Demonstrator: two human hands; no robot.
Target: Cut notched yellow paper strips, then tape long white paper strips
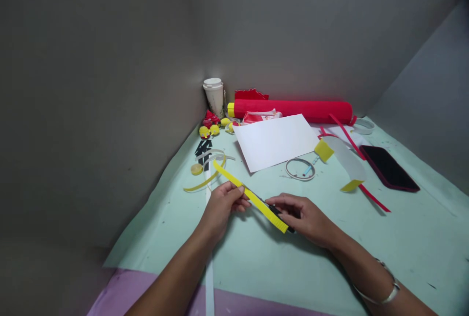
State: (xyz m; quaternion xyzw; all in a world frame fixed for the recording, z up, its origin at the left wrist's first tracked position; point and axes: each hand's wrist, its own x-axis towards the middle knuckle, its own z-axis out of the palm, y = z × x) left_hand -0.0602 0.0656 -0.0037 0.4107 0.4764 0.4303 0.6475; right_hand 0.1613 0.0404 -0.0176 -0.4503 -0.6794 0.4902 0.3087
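A yellow corrugated paper strip [252,197] runs slantwise in front of me, its near end ribbed and pointing down right. My left hand [227,200] pinches it near the middle, thumb on top. My right hand [301,214] is closed around a slim black tool [274,210] lying along the strip's far side. Most of that tool is hidden by the strip and fingers, so its exact kind cannot be made out. Another yellow strip [201,186] curls just beyond my left hand, near a roll of yellowish tape [197,169]. A long white strip [209,277] passes under my left forearm.
A white sheet [276,142] lies ahead, before a red corrugated roll [293,109]. A lidded paper cup [214,97] stands behind yellow paper coils [209,131] and black pieces [203,148]. Rightward are a ring [300,169], red strips [348,136] and a phone [389,168].
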